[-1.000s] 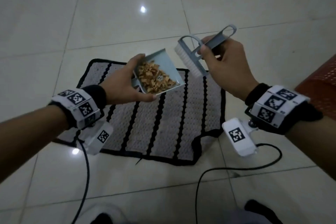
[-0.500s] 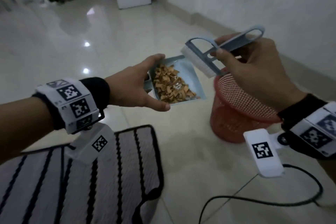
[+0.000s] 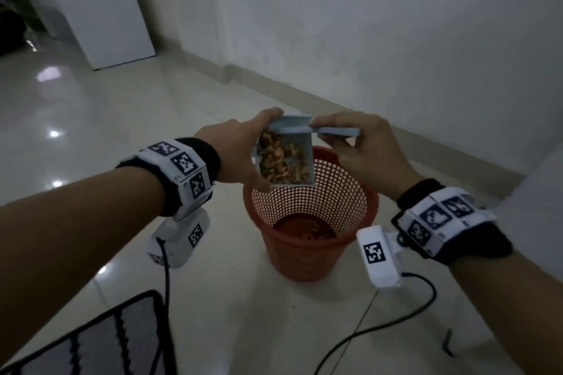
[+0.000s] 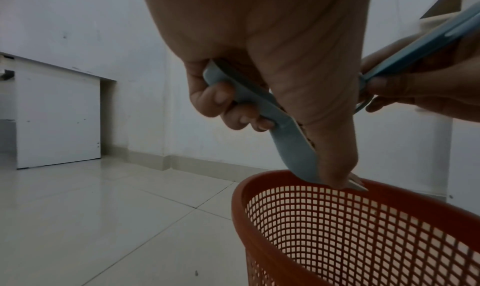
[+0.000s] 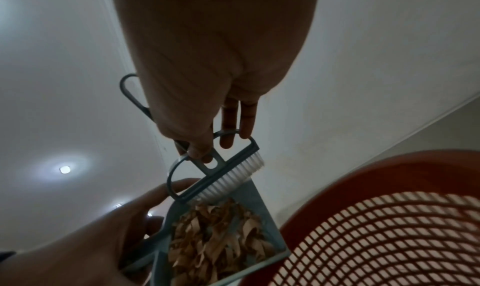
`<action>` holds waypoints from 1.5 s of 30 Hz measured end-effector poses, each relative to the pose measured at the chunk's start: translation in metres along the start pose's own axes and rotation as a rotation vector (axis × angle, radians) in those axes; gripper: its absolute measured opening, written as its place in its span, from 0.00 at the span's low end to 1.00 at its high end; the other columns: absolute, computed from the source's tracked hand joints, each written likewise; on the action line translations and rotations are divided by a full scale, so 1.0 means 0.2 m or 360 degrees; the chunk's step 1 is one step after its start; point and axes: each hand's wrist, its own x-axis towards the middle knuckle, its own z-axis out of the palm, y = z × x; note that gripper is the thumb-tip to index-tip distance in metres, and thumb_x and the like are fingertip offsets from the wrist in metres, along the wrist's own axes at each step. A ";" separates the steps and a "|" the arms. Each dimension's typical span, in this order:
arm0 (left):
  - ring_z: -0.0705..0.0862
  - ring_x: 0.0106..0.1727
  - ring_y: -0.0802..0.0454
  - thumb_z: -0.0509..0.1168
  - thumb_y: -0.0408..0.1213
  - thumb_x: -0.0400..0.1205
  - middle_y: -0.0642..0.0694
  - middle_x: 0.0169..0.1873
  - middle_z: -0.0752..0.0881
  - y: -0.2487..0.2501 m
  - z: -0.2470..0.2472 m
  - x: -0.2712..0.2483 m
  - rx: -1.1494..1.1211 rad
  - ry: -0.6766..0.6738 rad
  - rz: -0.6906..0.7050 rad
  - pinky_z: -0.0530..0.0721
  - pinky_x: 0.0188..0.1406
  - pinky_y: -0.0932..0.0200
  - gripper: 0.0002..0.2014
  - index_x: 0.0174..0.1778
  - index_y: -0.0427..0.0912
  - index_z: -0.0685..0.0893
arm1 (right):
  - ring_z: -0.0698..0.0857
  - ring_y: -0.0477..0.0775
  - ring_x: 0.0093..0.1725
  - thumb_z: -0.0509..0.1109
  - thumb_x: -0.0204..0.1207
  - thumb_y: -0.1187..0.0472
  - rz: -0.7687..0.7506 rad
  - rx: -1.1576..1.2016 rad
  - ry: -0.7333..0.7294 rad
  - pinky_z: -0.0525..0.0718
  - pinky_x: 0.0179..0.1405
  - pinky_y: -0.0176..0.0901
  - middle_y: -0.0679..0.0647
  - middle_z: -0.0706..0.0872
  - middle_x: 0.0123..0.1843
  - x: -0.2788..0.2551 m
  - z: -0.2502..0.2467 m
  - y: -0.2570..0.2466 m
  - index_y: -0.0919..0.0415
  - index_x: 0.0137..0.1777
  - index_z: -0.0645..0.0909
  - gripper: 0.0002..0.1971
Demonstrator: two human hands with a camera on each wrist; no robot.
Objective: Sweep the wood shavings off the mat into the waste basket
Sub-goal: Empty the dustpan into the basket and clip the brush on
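My left hand [image 3: 243, 152] grips a small grey-blue dustpan [image 3: 300, 149] full of brown wood shavings [image 3: 280, 158]. The pan is tilted steeply, its lip down over the red mesh waste basket [image 3: 307, 240]. My right hand [image 3: 359, 146] holds a grey hand brush [image 5: 221, 175] by its handle, white bristles resting at the pan's upper end above the shavings [image 5: 215, 237]. In the left wrist view the dustpan [image 4: 291, 138] tip sits just above the basket rim [image 4: 241, 190]. Some shavings lie on the basket's bottom. A corner of the striped mat [image 3: 100, 341] shows at the lower left.
The basket stands on a glossy tiled floor [image 3: 91, 137] near a white wall [image 3: 396, 24] with a skirting. A white cabinet [image 3: 100, 6] stands at the back left. Black cables [image 3: 380, 329] trail over the floor by the basket.
Both hands carried the pan and brush from over the mat to above the basket. The pan has tipped lip-down and the brush has come against its upper end.
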 end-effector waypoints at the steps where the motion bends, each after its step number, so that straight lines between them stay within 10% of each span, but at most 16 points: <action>1: 0.82 0.47 0.47 0.79 0.63 0.61 0.49 0.60 0.84 0.01 0.02 0.02 0.0035 0.0009 0.0002 0.80 0.44 0.55 0.61 0.80 0.65 0.43 | 0.88 0.50 0.53 0.72 0.75 0.72 -0.0031 -0.0028 -0.0013 0.87 0.54 0.47 0.54 0.91 0.54 -0.02 0.01 0.02 0.60 0.56 0.89 0.12; 9: 0.85 0.55 0.43 0.73 0.64 0.67 0.47 0.62 0.84 0.05 0.13 0.07 0.0547 0.0069 0.0135 0.86 0.43 0.50 0.59 0.80 0.63 0.34 | 0.83 0.58 0.51 0.75 0.68 0.77 -0.0022 -0.0385 -0.0276 0.84 0.48 0.58 0.54 0.92 0.49 -0.23 -0.01 0.18 0.59 0.53 0.90 0.17; 17: 0.86 0.56 0.43 0.71 0.64 0.70 0.46 0.65 0.82 0.10 0.15 0.10 0.0705 0.0080 0.0235 0.87 0.44 0.50 0.57 0.79 0.63 0.32 | 0.83 0.55 0.55 0.75 0.68 0.76 -0.0041 -0.0392 -0.0136 0.78 0.54 0.42 0.50 0.91 0.53 -0.19 0.01 0.12 0.56 0.55 0.89 0.19; 25: 0.85 0.55 0.41 0.74 0.64 0.66 0.47 0.63 0.83 0.06 0.10 0.05 0.0561 0.0148 0.0076 0.87 0.42 0.48 0.60 0.79 0.63 0.33 | 0.86 0.56 0.48 0.73 0.66 0.77 -0.0021 -0.0595 -0.0272 0.84 0.47 0.60 0.50 0.93 0.49 -0.24 0.05 0.15 0.54 0.51 0.90 0.19; 42: 0.84 0.46 0.41 0.77 0.61 0.65 0.42 0.55 0.86 0.05 0.14 -0.06 0.0048 0.0256 -0.0219 0.81 0.40 0.53 0.60 0.81 0.62 0.39 | 0.85 0.59 0.46 0.65 0.73 0.70 0.0213 -0.0339 0.0051 0.86 0.45 0.55 0.56 0.89 0.46 -0.17 0.07 -0.04 0.57 0.49 0.84 0.11; 45: 0.86 0.49 0.39 0.77 0.61 0.65 0.42 0.57 0.86 0.04 0.15 -0.08 -0.0138 0.0356 -0.0298 0.83 0.42 0.51 0.59 0.82 0.61 0.42 | 0.85 0.53 0.45 0.65 0.78 0.67 0.0343 -0.0370 0.0145 0.82 0.43 0.42 0.54 0.89 0.48 -0.19 0.07 -0.04 0.57 0.52 0.84 0.09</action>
